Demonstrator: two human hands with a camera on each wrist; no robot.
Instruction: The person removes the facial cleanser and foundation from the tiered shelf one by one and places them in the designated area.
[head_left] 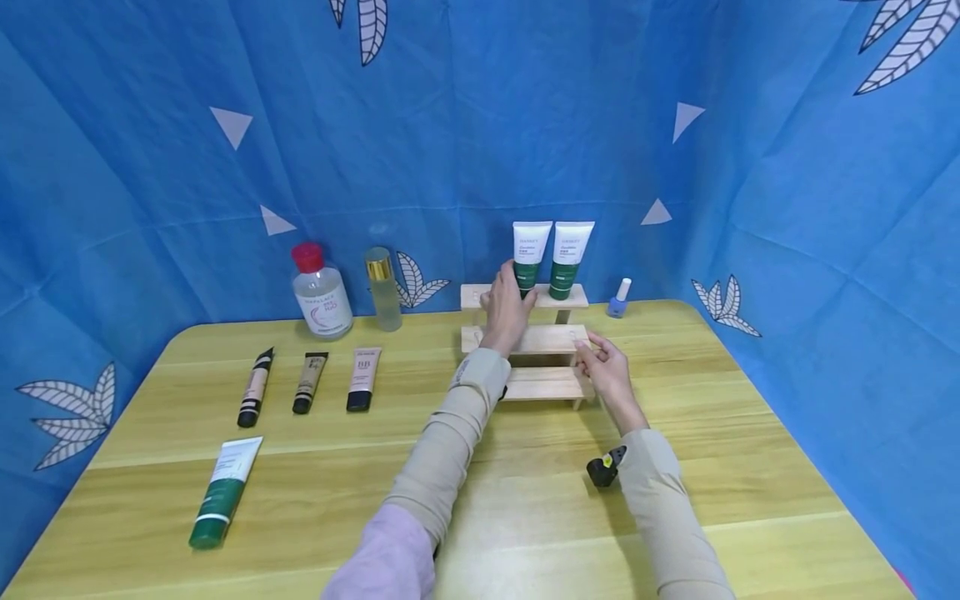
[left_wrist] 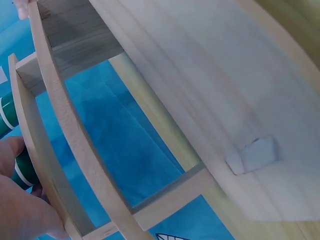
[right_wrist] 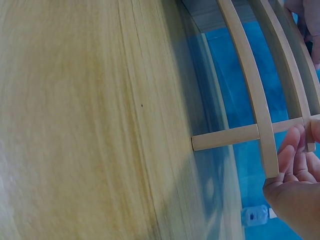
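A three-tier wooden display rack (head_left: 546, 339) stands at the back of the table. On its top tier two white-and-green squeeze tubes stand upright, green caps down. My left hand (head_left: 507, 312) grips the lower part of the left tube (head_left: 531, 242); in the left wrist view its fingers lie around the green cap (left_wrist: 25, 170). The right tube (head_left: 572, 243) stands just beside it, untouched. My right hand (head_left: 609, 373) pinches the right end of the rack's middle tier, as the right wrist view also shows with its curled fingers (right_wrist: 300, 170) there.
Left on the table lie a third green-and-white tube (head_left: 225, 493) and several small cosmetic tubes, among them a pink BB tube (head_left: 363, 379). Behind them stand a red-capped bottle (head_left: 322, 296) and a gold-capped bottle (head_left: 385, 292). A blue nail polish bottle (head_left: 618, 300) is right of the rack.
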